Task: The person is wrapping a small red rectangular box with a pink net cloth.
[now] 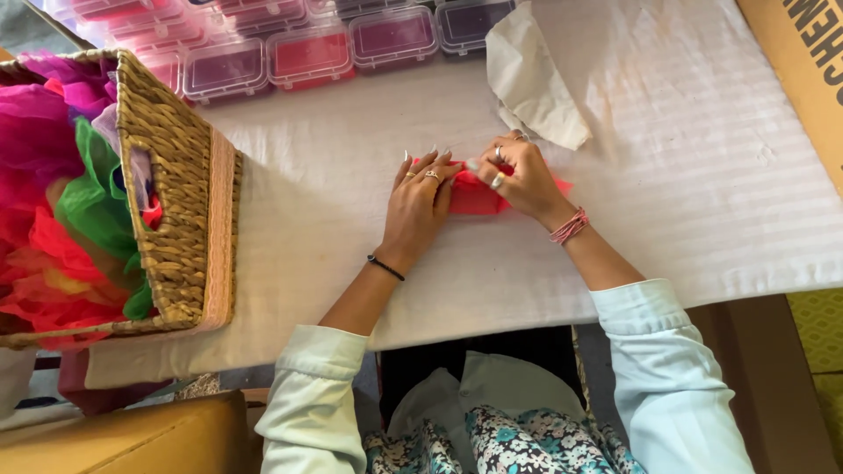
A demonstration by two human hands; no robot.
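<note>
A folded piece of bright red tissue paper (479, 197) lies on the white corrugated table cover (702, 175). My left hand (420, 206) presses flat on its left end, fingers spread, with rings and a black wrist band. My right hand (518, 175) pinches the paper's upper right part, wearing rings and a pink bracelet. Most of the paper is hidden under both hands.
A woven basket (180, 219) full of pink, green and red tissue flowers sits at the left. Clear plastic boxes (307, 54) with red and purple contents line the far edge. A beige paper sheet (531, 79) lies beyond my right hand. A cardboard box (803, 70) stands at far right.
</note>
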